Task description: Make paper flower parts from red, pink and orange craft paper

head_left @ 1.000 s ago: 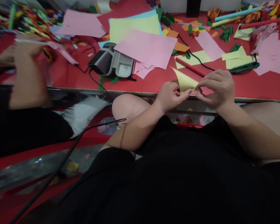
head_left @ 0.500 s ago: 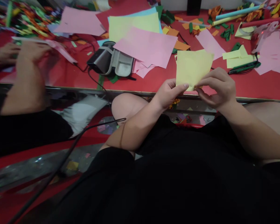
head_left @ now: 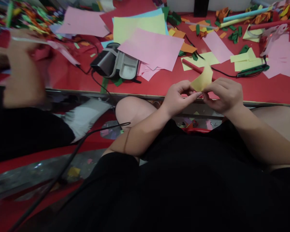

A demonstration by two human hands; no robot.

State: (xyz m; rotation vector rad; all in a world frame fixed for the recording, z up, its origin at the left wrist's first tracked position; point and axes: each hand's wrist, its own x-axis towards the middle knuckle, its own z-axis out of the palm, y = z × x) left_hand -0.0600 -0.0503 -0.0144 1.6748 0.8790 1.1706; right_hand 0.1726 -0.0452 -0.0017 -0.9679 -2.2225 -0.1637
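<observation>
Pinching the yellow paper (head_left: 203, 80) at its lower end, you are holding it up between your two hands, over the front edge of the red surface (head_left: 154, 87). The paper is looking plain and matte, and it is bending rather than lying flat: one part is pointing out toward your left, another is rising to a peak that is blurring slightly at the tip. Below, it is narrowing and gathering where your fingertips are meeting; the exact fold there is too small to tell.

Your left hand (head_left: 177, 98) is reaching in with the thumb stretching along the bottom of the paper and the index finger curving behind it, so those fingers are grasping the paper. Your right hand (head_left: 226, 95) is arching, knuckles up, with thumb and index finger closing on the same lower end. Both forearms are angling inward and upward from your sides, bringing the fingertips almost together.

Just beyond the paper, a red stick (head_left: 192, 66) is lying partly across a pale yellow strip (head_left: 210, 58), and a dark cord (head_left: 224, 73) is running near your right hand.
</observation>
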